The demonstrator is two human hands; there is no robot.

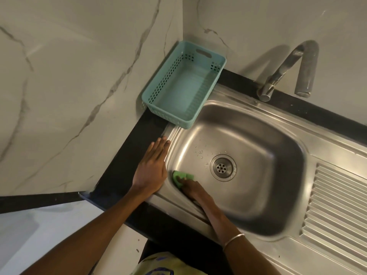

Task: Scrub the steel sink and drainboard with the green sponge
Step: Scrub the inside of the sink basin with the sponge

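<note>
right hand (191, 187) presses green sponge (181, 177) — long axis along sink (278, 147) wall.

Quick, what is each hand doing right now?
Left hand: open, flat on the sink rim.
Right hand: pressing the green sponge in the basin; grip unclear.

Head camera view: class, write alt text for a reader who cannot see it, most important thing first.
A person's right hand presses a green sponge against the bottom of a steel sink, beside the drain, while the left hand rests flat on the sink's left rim. An empty teal basket sits in the corner behind, a tap stands at the back, and the ribbed drainboard lies to the right.
</note>
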